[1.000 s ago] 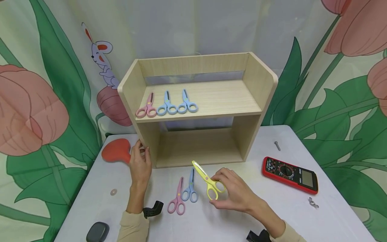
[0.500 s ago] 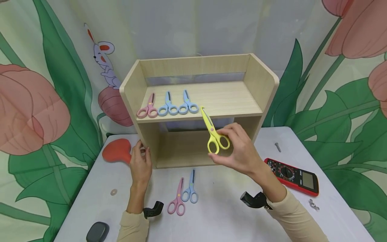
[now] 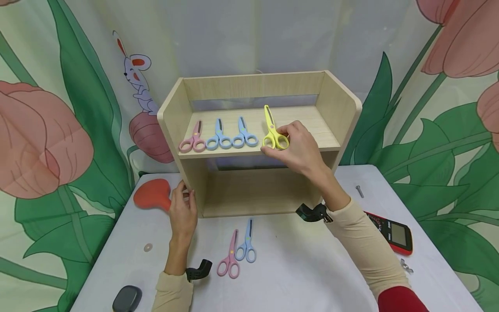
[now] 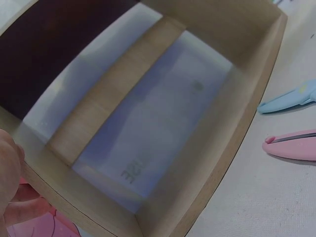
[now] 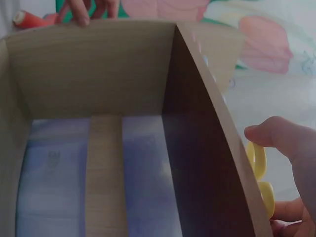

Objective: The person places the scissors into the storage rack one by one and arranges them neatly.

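Two pairs of pink scissors (image 3: 196,136), three pairs of blue scissors (image 3: 219,135) and one pair of yellow scissors (image 3: 273,133) make six pairs in all (one pink and one blue lie on the counter (image 3: 280,268)). There is one wooden shelf unit (image 3: 342,113), one multimeter (image 3: 398,235), one orange-red object (image 3: 153,193), one dark grey object (image 3: 127,299), one flat disc (image 3: 148,247), one screw (image 3: 359,191), one small metal piece (image 3: 406,266) and two black wrist cameras (image 3: 199,269).

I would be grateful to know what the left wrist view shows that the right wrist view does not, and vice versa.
Only the left wrist view shows the pink scissors and blue scissors lying on the table. Only the right wrist view shows the right hand holding the yellow scissors. Both show the wooden shelf and part of the left hand.
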A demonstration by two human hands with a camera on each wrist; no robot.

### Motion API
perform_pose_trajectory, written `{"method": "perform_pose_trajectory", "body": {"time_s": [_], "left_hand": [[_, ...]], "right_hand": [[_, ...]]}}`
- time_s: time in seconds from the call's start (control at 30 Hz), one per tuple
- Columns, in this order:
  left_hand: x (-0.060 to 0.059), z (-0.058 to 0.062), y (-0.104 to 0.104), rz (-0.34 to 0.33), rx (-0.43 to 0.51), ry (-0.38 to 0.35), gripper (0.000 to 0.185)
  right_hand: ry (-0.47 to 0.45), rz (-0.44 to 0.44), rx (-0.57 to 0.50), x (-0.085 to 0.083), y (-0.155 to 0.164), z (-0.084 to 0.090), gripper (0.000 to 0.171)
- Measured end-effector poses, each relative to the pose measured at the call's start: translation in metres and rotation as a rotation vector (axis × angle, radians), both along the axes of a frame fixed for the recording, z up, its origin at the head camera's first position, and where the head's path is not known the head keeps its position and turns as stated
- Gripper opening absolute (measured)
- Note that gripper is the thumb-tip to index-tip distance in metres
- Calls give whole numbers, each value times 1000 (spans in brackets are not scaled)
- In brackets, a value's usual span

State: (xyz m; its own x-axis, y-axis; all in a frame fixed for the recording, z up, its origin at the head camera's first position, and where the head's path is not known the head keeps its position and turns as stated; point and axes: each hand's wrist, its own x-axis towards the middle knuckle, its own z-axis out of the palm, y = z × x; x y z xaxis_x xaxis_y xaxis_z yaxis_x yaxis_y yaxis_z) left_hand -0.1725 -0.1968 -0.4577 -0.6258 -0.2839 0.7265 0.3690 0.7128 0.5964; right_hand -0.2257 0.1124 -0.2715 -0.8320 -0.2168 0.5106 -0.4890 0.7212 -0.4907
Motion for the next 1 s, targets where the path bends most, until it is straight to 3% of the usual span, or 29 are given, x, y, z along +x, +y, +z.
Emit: {"method": "perform_pose_trajectory", "body": {"time_s": [0.2, 0.5, 0.77, 1.0], "left_hand": [[0, 0, 0, 6, -9, 6, 40], [-1, 0, 0, 4, -11, 5, 40], [-1, 2, 0, 4, -12, -11, 41], [-1, 0, 0, -2, -4, -6, 40]], "right_hand": [[-120, -18, 16, -14, -4, 8, 64], [-202, -22, 91, -22, -4, 13, 73], [-189, -26, 138, -21, -5, 15, 78], [-103, -41, 70, -10, -5, 5, 88]]}}
